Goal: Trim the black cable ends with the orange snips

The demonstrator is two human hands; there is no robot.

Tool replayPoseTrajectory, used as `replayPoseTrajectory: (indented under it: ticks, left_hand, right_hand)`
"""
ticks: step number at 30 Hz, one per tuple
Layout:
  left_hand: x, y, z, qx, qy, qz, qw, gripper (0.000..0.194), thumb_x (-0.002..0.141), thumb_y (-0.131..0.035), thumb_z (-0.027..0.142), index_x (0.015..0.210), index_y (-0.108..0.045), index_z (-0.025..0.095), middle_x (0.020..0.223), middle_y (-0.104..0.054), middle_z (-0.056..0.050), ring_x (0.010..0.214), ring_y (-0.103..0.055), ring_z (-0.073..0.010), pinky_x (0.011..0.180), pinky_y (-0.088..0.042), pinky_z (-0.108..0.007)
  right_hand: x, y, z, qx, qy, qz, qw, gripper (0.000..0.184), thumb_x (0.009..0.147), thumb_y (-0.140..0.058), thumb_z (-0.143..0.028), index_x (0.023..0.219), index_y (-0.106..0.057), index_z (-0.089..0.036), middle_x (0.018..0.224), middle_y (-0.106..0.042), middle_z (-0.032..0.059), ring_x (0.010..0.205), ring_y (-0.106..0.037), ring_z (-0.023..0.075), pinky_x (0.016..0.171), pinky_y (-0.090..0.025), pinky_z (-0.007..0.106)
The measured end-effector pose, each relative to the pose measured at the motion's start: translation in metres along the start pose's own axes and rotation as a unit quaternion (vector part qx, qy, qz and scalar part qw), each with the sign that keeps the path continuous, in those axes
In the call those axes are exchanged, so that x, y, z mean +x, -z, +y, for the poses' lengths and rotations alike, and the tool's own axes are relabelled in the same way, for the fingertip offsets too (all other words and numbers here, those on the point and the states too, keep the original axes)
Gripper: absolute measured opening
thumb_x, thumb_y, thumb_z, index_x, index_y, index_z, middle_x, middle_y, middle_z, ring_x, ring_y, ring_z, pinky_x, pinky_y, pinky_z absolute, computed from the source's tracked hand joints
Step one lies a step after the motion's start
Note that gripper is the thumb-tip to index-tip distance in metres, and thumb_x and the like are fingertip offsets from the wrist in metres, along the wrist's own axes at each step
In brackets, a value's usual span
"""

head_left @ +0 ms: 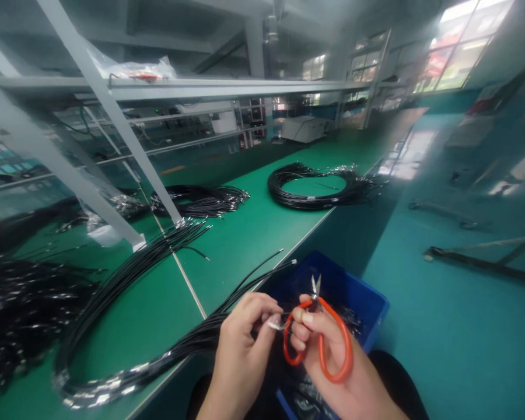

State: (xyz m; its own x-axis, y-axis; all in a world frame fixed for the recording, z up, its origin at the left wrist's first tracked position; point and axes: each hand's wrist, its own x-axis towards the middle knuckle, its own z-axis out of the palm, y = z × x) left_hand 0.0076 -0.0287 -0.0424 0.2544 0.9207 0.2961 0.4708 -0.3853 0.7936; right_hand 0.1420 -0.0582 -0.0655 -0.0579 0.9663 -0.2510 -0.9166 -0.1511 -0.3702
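My right hand (pixel 328 344) holds a pair of scissors (pixel 345 350) with orange handles. Their metal blades point up and are slightly parted. Close beside it, my left hand (pixel 247 341) is closed in a pinch on a small whitish, see-through piece (pixel 276 322); exactly what it is, I cannot make out. Behind the left hand runs a bundle of black cables (pixel 153 364), curving in a wide loop over the green table (pixel 227 248). Several cable ends stick out above the hands. Whether the left fingers also grip a cable is hidden.
Below the hands, a blue bin (pixel 376 306) holds dark and shiny bits. Further along the table lie a coiled cable bundle (pixel 308 201) and another bundle (pixel 201 201). A dark cable heap (pixel 30 315) fills the left. White shelf posts (pixel 114 111) rise from the table.
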Motion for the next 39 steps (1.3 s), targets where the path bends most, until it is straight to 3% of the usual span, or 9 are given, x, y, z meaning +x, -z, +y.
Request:
replayPoseTrajectory:
  ticks: [7, 12, 16, 20, 24, 29, 34, 39]
  left_hand:
    - [0.004, -0.002, 0.001, -0.059, 0.039, 0.006, 0.997, 0.012, 0.084, -0.053, 0.019, 0.075, -0.061, 0.019, 0.080, -0.060, -0.002, 0.074, -0.056, -0.0166, 0.065, -0.041, -0.025]
    - [0.004, -0.005, -0.002, -0.103, 0.086, -0.002, 0.991, 0.009, 0.084, -0.053, 0.021, 0.080, -0.061, 0.019, 0.076, -0.059, -0.001, 0.070, -0.054, -0.0153, 0.064, -0.041, -0.025]
    - [0.002, -0.016, -0.003, -0.256, 0.132, -0.080, 0.954, 0.010, 0.079, -0.059, 0.016, 0.089, -0.059, 0.017, 0.084, -0.063, -0.002, 0.077, -0.058, -0.0162, 0.068, -0.044, -0.025]
    - [0.002, -0.028, -0.005, -0.365, 0.150, -0.060, 0.917, 0.006, 0.078, -0.060, 0.018, 0.077, -0.055, 0.016, 0.065, -0.059, 0.002, 0.061, -0.053, -0.0117, 0.060, -0.042, -0.022]
    - [0.001, -0.028, -0.008, -0.315, 0.129, -0.050, 0.939, 0.011, 0.081, -0.059, 0.023, 0.073, -0.057, 0.015, 0.066, -0.057, 0.001, 0.059, -0.048, -0.0110, 0.056, -0.040, -0.021]
    - [-0.004, -0.025, -0.007, -0.284, 0.127, -0.072, 0.948, 0.012, 0.080, -0.060, 0.025, 0.073, -0.058, 0.015, 0.065, -0.052, 0.002, 0.058, -0.044, -0.0106, 0.053, -0.037, -0.020]
    - [-0.008, -0.023, -0.001, -0.316, 0.131, -0.078, 0.936, 0.013, 0.079, -0.061, 0.026, 0.071, -0.058, 0.015, 0.067, -0.055, 0.000, 0.060, -0.044, -0.0113, 0.054, -0.036, -0.020]
    - [-0.007, -0.021, -0.001, -0.345, 0.143, -0.076, 0.925, 0.014, 0.079, -0.061, 0.026, 0.072, -0.058, 0.015, 0.070, -0.059, -0.002, 0.061, -0.046, -0.0121, 0.054, -0.037, -0.021]
  right_hand:
    - [-0.002, 0.008, 0.003, -0.123, 0.119, 0.012, 0.985, 0.022, 0.077, -0.061, -0.012, 0.095, -0.057, -0.023, 0.078, -0.063, -0.0004, 0.066, -0.051, 0.0126, 0.065, -0.042, 0.024]
    - [0.001, 0.010, 0.002, -0.148, 0.117, -0.001, 0.982, 0.024, 0.078, -0.061, -0.013, 0.098, -0.054, -0.024, 0.082, -0.064, -0.0008, 0.071, -0.054, 0.0126, 0.070, -0.044, 0.025]
    - [0.004, 0.008, 0.003, -0.131, 0.111, -0.017, 0.985, 0.026, 0.079, -0.060, -0.012, 0.101, -0.054, -0.024, 0.086, -0.064, -0.0001, 0.078, -0.056, 0.0134, 0.072, -0.044, 0.025]
    - [0.005, 0.006, 0.004, -0.124, 0.102, -0.014, 0.987, 0.028, 0.075, -0.064, -0.013, 0.099, -0.054, -0.024, 0.086, -0.065, 0.0001, 0.078, -0.056, 0.0134, 0.072, -0.045, 0.025]
    - [0.008, 0.007, -0.002, -0.201, 0.139, 0.017, 0.970, 0.031, 0.074, -0.069, -0.019, 0.100, -0.053, -0.025, 0.083, -0.066, -0.0007, 0.067, -0.055, 0.0107, 0.063, -0.045, 0.022]
    - [0.012, -0.002, -0.008, -0.275, 0.190, 0.025, 0.942, 0.033, 0.071, -0.074, -0.022, 0.097, -0.053, -0.026, 0.082, -0.067, -0.0021, 0.075, -0.059, 0.0119, 0.067, -0.047, 0.021]
    - [0.010, -0.009, -0.005, -0.241, 0.174, -0.013, 0.955, 0.029, 0.074, -0.070, -0.018, 0.095, -0.052, -0.025, 0.068, -0.059, -0.0062, 0.057, -0.052, 0.0083, 0.055, -0.043, 0.018]
    - [0.009, 0.000, -0.003, -0.241, 0.161, -0.018, 0.957, 0.028, 0.074, -0.068, -0.018, 0.095, -0.051, -0.025, 0.065, -0.056, -0.0067, 0.056, -0.048, 0.0082, 0.055, -0.041, 0.019]
